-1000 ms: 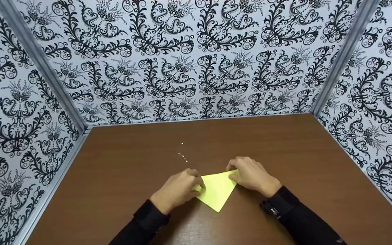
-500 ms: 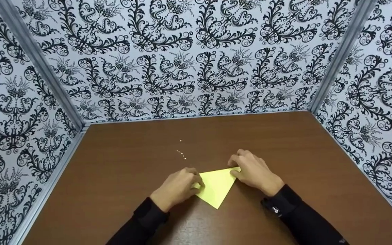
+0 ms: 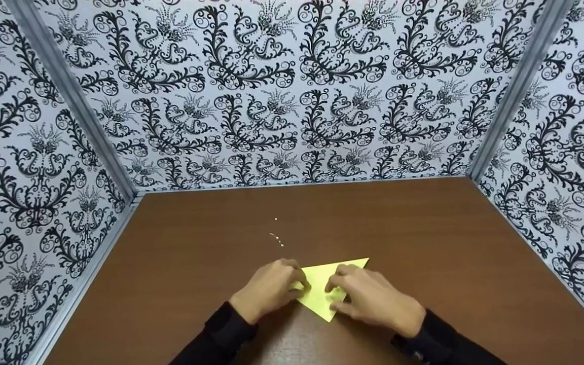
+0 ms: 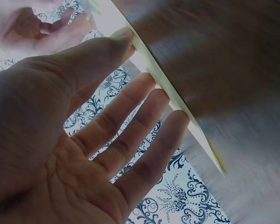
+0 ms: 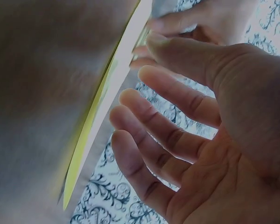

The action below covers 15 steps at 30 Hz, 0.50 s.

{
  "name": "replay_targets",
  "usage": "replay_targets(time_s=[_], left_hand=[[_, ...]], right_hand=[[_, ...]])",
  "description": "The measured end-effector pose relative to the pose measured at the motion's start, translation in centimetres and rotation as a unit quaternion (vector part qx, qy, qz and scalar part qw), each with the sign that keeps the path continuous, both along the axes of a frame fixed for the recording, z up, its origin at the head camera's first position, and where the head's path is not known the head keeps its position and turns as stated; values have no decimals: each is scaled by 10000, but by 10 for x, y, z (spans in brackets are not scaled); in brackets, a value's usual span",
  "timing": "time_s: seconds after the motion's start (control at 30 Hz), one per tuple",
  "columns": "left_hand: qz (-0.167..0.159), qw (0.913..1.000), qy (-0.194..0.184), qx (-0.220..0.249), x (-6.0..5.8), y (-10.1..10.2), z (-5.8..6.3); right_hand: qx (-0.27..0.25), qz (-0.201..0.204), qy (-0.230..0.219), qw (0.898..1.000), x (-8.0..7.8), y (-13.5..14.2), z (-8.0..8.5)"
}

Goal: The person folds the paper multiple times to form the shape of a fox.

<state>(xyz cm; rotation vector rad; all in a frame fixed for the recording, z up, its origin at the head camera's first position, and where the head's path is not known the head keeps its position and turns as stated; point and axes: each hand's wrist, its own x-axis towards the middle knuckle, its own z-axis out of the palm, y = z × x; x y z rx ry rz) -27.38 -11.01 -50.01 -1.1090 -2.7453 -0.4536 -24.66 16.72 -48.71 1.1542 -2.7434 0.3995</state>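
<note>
A yellow sheet of paper (image 3: 317, 284), folded into a triangle, lies on the table with one point toward me. My left hand (image 3: 270, 285) rests on its left corner, covering it. In the left wrist view the fingertips press along the paper (image 4: 111, 18), the fingers only slightly bent. My right hand (image 3: 373, 296) is over the lower right side, and the right corner of the sheet shows uncovered beyond it. In the right wrist view its fingers are loosely spread beside the paper (image 5: 84, 144), whose layers stand slightly apart at the near end.
The brown wooden table (image 3: 211, 223) has a few small pale specks (image 3: 278, 238) beyond the left hand. Black-and-white patterned walls (image 3: 292, 101) with grey metal corner posts (image 3: 520, 86) enclose its back and sides.
My right hand has let go of the paper's right corner and moved left and toward me over the sheet. The left hand has stayed on the left corner.
</note>
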Motion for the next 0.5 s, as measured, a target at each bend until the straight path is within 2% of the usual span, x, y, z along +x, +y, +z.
replay_targets(time_s=[0.27,0.5], left_hand=[[-67,9999,7,119,-1,-1,1],[-8,9999,0,116,-1,-1,-2]], right_hand=[[197,89,229,9995,11,-9,-3],[307,4,185,9994,15,-13,-6]])
